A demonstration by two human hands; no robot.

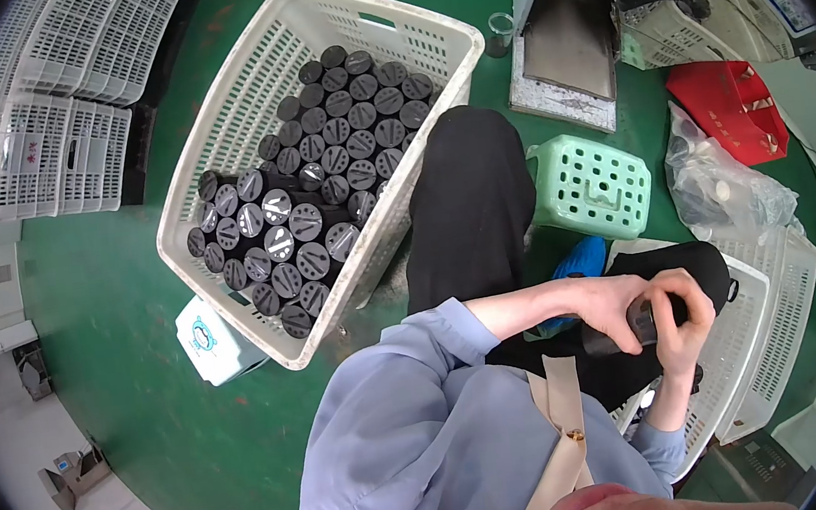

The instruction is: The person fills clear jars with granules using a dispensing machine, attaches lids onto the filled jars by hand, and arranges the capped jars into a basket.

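Left hand: pinching dark cylinder, maybe
Right hand: same, partly hiding it
White crate: black canisters
Green stool: between knees

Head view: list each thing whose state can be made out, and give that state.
Left hand: closed on the dark cylinder.
Right hand: curled at the cylinder's end, grip unclear.
Dark cylinder: held, lid state unclear.
Large white basket: open-topped, partly filled.
Black canisters: bunched inside it, round ends up.
Green stool: upright.
Clear plastic bag: crumpled.
White crates: stacked.
Screen: lit.
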